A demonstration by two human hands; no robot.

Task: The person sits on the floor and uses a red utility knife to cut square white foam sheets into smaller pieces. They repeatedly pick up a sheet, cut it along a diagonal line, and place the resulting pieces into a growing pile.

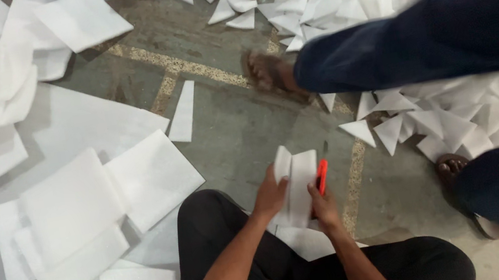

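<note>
Both grips closed: left hand (270,196) pinches my folded foam sheet (296,187), right hand (323,207) holds the orange cutter (322,176) beside its edge, mid-cut; blade needs steady guiding.

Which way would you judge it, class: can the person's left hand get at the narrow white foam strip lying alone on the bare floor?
Probably not as things stand: the left hand is holding folded foam sheets, and the strip lies well beyond it.
</note>
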